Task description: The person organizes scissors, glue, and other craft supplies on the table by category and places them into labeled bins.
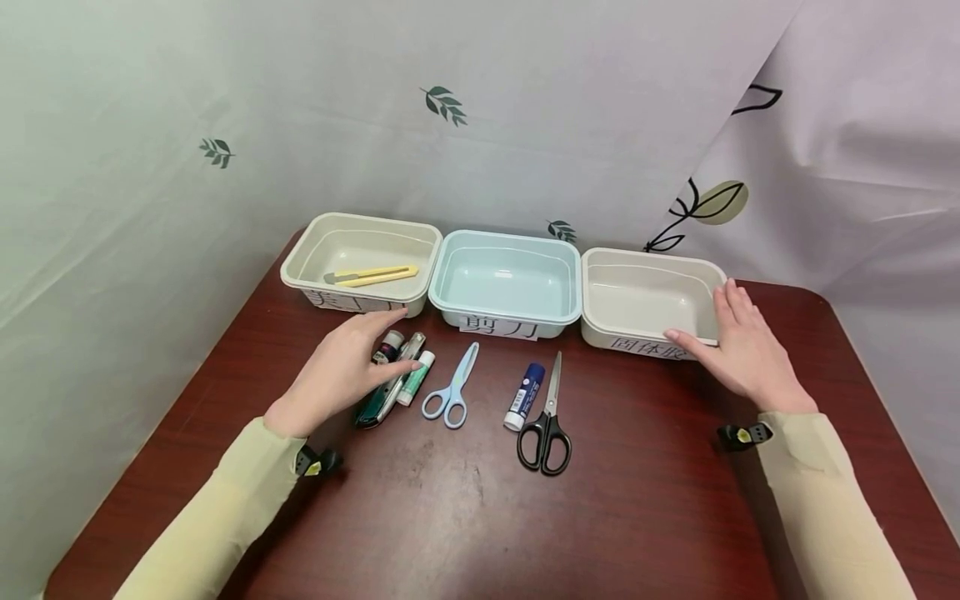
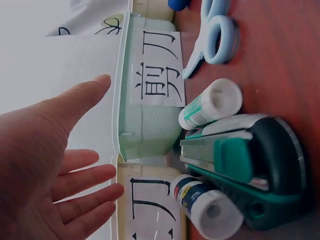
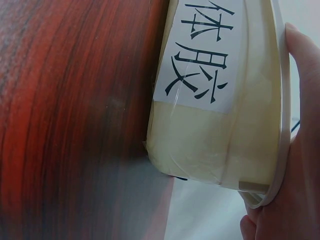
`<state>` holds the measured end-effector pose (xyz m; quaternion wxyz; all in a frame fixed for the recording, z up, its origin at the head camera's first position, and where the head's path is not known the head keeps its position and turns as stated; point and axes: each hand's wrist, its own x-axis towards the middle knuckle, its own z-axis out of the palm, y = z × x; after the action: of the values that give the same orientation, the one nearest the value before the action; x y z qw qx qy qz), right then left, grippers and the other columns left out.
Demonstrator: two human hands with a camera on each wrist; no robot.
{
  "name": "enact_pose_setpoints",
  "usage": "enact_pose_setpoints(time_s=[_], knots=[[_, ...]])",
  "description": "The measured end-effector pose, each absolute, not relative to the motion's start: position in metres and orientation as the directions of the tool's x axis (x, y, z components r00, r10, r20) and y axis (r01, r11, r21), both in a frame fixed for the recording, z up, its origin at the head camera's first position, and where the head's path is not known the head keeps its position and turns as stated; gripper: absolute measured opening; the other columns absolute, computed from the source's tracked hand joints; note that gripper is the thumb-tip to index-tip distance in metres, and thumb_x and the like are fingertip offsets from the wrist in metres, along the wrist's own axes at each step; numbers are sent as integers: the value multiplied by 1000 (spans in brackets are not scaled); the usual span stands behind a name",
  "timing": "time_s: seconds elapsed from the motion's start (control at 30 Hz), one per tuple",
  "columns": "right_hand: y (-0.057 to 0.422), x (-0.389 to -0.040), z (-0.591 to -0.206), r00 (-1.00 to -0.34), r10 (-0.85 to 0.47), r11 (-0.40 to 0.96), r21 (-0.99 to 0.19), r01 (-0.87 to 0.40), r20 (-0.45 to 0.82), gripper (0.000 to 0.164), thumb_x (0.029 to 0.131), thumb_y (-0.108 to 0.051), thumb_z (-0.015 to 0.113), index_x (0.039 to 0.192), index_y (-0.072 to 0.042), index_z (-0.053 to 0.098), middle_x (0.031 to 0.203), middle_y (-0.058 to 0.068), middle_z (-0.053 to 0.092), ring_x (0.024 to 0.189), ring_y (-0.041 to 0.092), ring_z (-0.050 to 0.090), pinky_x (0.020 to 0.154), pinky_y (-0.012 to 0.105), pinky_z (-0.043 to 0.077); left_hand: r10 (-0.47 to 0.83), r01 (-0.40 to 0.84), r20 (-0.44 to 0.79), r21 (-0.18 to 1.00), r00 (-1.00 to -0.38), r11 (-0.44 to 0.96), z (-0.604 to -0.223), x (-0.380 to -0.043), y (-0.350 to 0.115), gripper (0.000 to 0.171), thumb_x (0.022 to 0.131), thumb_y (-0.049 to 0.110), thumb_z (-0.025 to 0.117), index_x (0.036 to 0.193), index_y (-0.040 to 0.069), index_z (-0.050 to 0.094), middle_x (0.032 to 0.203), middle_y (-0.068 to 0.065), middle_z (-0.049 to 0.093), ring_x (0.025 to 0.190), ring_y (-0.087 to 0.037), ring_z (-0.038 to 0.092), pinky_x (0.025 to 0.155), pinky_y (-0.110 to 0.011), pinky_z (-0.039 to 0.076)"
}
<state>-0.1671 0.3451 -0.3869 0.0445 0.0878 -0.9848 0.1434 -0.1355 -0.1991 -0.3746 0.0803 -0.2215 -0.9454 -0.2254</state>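
Hovering with fingers relaxed and holding nothing, the left hand [image 1: 341,362] has the cutter [image 2: 245,170] at its four o'clock, closely flanked by the white glue [image 2: 202,205] and the green glue [image 1: 416,379]. That crowding looks like the main hazard: a careless thumb could set either round stick rolling, perhaps toward the blue scissors [image 1: 456,387] farther out past three. I cannot tell whether the cutter's blade is out; if so, a hasty grab risks a nick. At twelve, the knife [image 1: 371,276] lies in the left bin [image 1: 378,242]; knocking that rim could slide it.

The right hand [image 1: 742,354] grasps nothing, its fingers lying straight on the right bin [image 1: 645,292] toward ten; leaning hard there might tip it or shove it against the blue bin [image 1: 502,292]. Between its eight and nine, the black scissors [image 1: 551,410] aim their tips at twelve, so sweeping across could prick a finger or knock the blue glue [image 1: 525,396] just beside.
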Motion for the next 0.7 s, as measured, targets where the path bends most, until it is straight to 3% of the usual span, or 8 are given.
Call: enact_pose_setpoints(time_s=[0.27,0.57,0.7], knots=[[346,-167,-387,-980,-162,944,-272,-187,112,105,97,-62,56,156,13,11,164,29,-2,153,37,-5,122,47,-1,365,436,241,443,-899,783,-383,-123,-204,72,83,35,87,140,1,58,132,-14,62,119,-32,58,100,-51,46],[346,-167,-388,-981,-160,943,-276,-184,109,105,97,-62,56,156,12,11,164,29,-2,153,37,-5,122,48,0,376,398,150,506,-914,765,-391,-111,-204,80,79,30,90,143,-3,54,140,-19,57,125,-33,57,102,-51,46],[346,-167,-388,-981,-160,943,-276,-186,114,105,97,-62,56,156,13,11,164,30,0,153,37,-5,122,47,-1,379,391,131,498,-916,774,-394,-107,-203,78,78,29,91,140,-4,56,134,-19,61,118,-33,60,98,-51,49]])
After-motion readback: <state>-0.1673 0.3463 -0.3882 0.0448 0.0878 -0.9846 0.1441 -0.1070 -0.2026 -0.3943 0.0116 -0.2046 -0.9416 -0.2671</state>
